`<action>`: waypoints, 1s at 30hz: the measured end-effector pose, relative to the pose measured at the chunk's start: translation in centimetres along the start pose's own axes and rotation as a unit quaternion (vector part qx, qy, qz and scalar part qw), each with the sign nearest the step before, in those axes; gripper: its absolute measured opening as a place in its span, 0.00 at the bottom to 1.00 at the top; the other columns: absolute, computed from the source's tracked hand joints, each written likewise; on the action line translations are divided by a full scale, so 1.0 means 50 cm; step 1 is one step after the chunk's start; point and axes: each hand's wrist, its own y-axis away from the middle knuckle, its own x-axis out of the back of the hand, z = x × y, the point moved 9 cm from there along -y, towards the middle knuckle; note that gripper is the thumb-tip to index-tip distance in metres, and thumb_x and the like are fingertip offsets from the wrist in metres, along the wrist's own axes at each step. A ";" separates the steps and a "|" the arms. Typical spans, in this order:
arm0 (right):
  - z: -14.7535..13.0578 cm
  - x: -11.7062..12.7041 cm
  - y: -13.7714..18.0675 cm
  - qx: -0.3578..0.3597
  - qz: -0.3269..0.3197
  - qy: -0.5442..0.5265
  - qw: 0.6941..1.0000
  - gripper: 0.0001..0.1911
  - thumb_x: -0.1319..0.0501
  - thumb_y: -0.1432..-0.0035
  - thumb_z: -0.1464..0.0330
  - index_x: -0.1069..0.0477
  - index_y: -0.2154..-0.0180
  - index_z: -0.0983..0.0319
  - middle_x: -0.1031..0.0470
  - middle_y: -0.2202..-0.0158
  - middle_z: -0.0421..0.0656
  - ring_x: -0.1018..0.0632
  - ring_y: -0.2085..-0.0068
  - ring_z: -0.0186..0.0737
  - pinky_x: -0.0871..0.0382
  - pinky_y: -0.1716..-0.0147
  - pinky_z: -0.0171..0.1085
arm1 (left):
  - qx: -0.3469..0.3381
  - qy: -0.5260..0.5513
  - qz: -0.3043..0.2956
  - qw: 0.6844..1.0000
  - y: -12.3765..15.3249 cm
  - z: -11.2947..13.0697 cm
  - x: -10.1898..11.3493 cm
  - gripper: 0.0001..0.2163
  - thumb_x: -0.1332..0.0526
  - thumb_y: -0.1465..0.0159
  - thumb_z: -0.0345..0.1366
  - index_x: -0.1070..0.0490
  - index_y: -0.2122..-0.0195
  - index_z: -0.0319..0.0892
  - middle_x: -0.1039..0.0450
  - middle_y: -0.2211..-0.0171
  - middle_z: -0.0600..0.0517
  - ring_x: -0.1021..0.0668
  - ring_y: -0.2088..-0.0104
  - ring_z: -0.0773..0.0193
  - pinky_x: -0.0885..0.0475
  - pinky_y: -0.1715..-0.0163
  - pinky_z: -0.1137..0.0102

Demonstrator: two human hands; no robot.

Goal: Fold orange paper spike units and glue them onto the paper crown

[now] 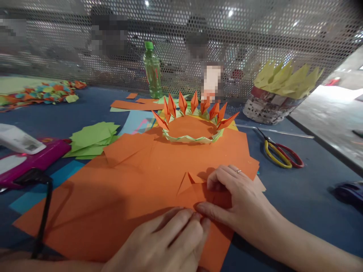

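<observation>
A small piece of orange paper (pixel 198 190), partly folded with a pointed flap standing up, lies on large orange sheets (pixel 113 211). My right hand (pixel 229 192) holds it from the right, thumb pressed on its near edge and fingers curled over its far side. At the near edge, the bent fingers of my left hand (pixel 170 238) press down close to my right thumb; its fingertips are partly hidden. Beyond my hands sits a ring of folded pale green paper (pixel 190 139) with several orange folded points (pixel 194 102) standing around its far side.
Scissors (pixel 280 151) and a dark blue object (pixel 350 194) lie at the right. To the left are green paper squares (pixel 93 138) and a magenta device (pixel 39 158) with a black cord (pixel 45 215). A green bottle (pixel 152 71) and a basket (pixel 272 102) stand before a perforated metal screen (pixel 170 22).
</observation>
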 end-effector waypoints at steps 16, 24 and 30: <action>-0.003 0.000 -0.002 0.012 0.006 0.003 1.000 0.14 0.29 0.45 0.64 0.34 0.67 0.58 0.28 0.67 0.37 0.29 0.65 0.40 0.38 0.64 0.40 | -0.073 -0.035 0.050 0.995 0.024 0.015 0.021 0.12 0.46 0.29 0.28 0.22 0.54 0.37 0.19 0.53 0.50 0.19 0.52 0.61 0.25 0.44 0.68; -0.001 -0.005 0.002 0.013 0.002 0.001 1.000 0.13 0.29 0.45 0.64 0.34 0.67 0.58 0.28 0.67 0.38 0.29 0.64 0.41 0.37 0.63 0.42 | -0.064 -0.064 0.052 0.995 0.017 0.010 0.029 0.15 0.49 0.31 0.23 0.23 0.54 0.37 0.19 0.54 0.50 0.17 0.54 0.62 0.23 0.46 0.69; -0.001 -0.005 0.003 0.013 -0.002 0.004 1.000 0.13 0.30 0.44 0.64 0.34 0.66 0.58 0.28 0.66 0.38 0.29 0.64 0.41 0.37 0.63 0.42 | -0.050 -0.090 0.062 0.993 0.018 0.012 0.032 0.17 0.52 0.29 0.23 0.23 0.56 0.36 0.18 0.57 0.49 0.16 0.57 0.64 0.23 0.48 0.72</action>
